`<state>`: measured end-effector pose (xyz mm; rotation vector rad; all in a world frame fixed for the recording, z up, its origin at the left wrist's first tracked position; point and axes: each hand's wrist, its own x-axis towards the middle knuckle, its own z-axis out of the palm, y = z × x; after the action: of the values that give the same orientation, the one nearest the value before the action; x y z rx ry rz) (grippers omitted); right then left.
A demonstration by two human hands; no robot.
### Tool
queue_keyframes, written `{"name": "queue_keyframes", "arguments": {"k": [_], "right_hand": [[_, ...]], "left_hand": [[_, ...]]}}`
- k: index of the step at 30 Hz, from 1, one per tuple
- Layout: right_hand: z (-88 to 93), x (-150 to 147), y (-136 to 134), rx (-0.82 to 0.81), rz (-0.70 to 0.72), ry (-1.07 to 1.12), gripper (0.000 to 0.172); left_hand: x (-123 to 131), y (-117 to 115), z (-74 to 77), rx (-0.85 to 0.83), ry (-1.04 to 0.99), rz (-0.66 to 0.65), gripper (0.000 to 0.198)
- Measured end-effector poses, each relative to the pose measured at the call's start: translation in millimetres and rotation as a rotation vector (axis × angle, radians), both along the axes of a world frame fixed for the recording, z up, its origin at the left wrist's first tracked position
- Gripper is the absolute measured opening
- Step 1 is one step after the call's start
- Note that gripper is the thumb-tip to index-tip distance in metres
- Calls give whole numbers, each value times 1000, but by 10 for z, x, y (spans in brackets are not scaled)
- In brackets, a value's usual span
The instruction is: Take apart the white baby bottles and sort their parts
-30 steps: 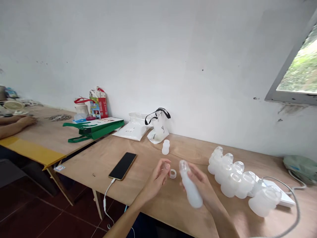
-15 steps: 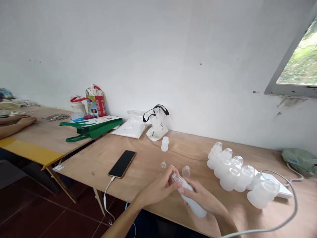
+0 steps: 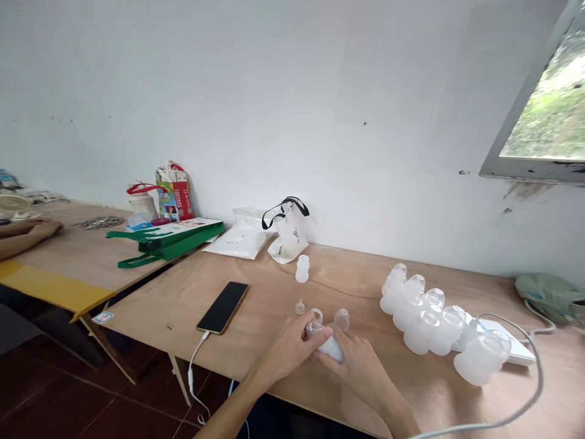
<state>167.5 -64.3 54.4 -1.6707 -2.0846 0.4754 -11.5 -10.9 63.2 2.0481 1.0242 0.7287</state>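
Note:
Both my hands meet over a frosted white plastic bottle near the front edge of the plywood table. My right hand wraps around the bottle's body. My left hand pinches the bottle's clear top end with its fingertips. Just beyond my hands lie a clear ring, a clear cap and a small clear nipple-shaped piece. A small white bottle stands further back.
A cluster of several finished white bottles lies to the right, beside a white flat device with a grey cable. A black phone charges at left. Bags sit by the wall. Another person's arm rests on the neighbouring table.
My hands have lowered the bottle toward the table and closed in on its top. The clear cap and nipple-shaped piece now lie on the table; the view shifted slightly.

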Motion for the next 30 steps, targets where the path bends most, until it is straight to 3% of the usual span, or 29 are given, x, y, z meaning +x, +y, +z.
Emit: {"name": "queue_keyframes", "arguments": {"k": [3, 5, 10, 18, 24, 30], "right_hand": [[71, -7, -18, -29, -9, 74, 24], [92, -16, -28, -17, -21, 119, 25], [75, -66, -74, 33, -50, 219, 26], [181, -123, -145, 226, -17, 212, 25], [421, 9, -237, -76, 200, 462, 19], [400, 174, -148, -194, 337, 634, 19]], "left_hand": [[-62, -32, 70, -59, -111, -145, 32], [-64, -55, 76, -90, -208, -168, 34], [0, -156, 66, -93, -364, -81, 35], [-9, -430, 221, -90, -458, 71, 39], [-8, -558, 110, 37, -358, 92, 45], [74, -670, 131, 27, -356, 150, 47]]}}
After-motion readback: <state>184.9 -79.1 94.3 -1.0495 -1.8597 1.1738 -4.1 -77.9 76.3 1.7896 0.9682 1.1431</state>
